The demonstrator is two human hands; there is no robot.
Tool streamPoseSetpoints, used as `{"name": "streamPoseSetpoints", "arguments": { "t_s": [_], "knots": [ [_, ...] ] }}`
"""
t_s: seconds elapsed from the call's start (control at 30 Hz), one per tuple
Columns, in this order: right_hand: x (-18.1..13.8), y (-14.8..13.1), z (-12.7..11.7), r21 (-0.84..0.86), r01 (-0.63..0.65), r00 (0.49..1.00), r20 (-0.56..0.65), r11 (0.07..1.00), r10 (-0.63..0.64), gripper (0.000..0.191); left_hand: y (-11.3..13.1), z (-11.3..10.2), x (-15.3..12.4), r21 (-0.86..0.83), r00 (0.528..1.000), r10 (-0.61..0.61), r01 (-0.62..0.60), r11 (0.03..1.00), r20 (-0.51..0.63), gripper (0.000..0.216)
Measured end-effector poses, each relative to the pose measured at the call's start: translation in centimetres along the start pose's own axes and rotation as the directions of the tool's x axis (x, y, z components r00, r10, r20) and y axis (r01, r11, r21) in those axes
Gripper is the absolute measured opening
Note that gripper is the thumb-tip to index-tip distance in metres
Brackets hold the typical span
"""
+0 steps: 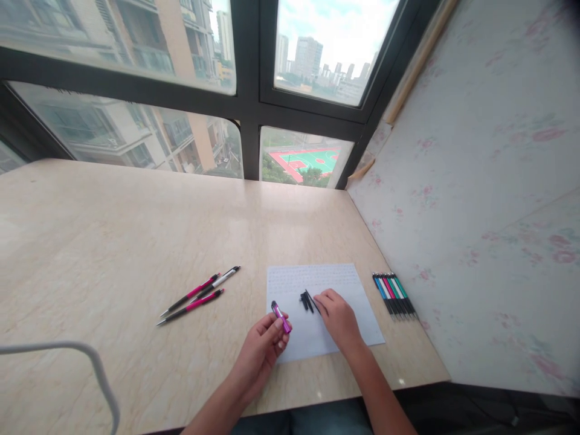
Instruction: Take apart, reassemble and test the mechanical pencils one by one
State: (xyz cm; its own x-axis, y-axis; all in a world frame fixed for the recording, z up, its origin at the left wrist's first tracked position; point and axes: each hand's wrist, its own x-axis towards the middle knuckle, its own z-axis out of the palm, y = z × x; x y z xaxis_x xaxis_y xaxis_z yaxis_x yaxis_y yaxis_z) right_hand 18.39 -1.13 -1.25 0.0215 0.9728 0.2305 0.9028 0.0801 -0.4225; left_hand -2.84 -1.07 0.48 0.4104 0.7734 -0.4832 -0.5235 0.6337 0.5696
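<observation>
Between the thumb and fingers of my left hand (267, 341) is a purple pen barrel (281, 318) with a dark top end, held over the left edge of a lined sheet of paper (335, 278). My right hand (338, 314) is closed in a pinch above the sheet. A thin black pen refill (312, 297) slants out from its fingertips; part of it is hidden by the hand. Just left of those fingertips, a few short black pen parts (304, 301) lie close together on the paper.
Three pens (194, 299), two pink and one white, lie to the left. A row of several coloured pens (394, 296) lies at the right, beside the papered wall (475, 241). A grey curved tube (90, 356) arches at lower left. Windows (254, 121) stand behind the stone top.
</observation>
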Motion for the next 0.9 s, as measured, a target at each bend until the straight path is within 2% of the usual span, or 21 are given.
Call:
{"name": "streamPoseSetpoints", "arguments": {
  "t_s": [0.3,0.53,0.67,0.8,0.9],
  "knots": [
    [-0.4,1.5,1.4,0.101,0.008,0.996,-0.085,0.995,0.001,0.026,0.0,0.1,-0.1,-0.025,1.0,-0.009,0.009,1.0,0.004,0.024],
    [-0.2,1.4,1.2,0.188,-0.056,0.995,-0.073,0.981,0.071,0.023,0.0,0.3,-0.2,-0.047,1.0,-0.027,0.027,0.999,0.006,0.024],
    [0.1,1.2,0.6,0.27,-0.12,0.989,-0.056,0.955,0.14,0.023,0.1,0.2,-0.1,-0.153,0.999,-0.037,0.039,0.987,0.011,0.022],
    [0.1,0.2,-0.7,0.397,-0.199,0.969,-0.058,0.896,0.241,0.028,0.2,0.1,0.0,-0.233,0.999,-0.037,0.042,0.972,0.024,0.018],
    [-0.8,-2.3,-1.7,0.507,-0.193,0.968,-0.041,0.84,0.248,0.027,0.2,0.2,0.0,-0.227,0.998,-0.036,0.045,0.973,0.044,0.017]
  ]
}}
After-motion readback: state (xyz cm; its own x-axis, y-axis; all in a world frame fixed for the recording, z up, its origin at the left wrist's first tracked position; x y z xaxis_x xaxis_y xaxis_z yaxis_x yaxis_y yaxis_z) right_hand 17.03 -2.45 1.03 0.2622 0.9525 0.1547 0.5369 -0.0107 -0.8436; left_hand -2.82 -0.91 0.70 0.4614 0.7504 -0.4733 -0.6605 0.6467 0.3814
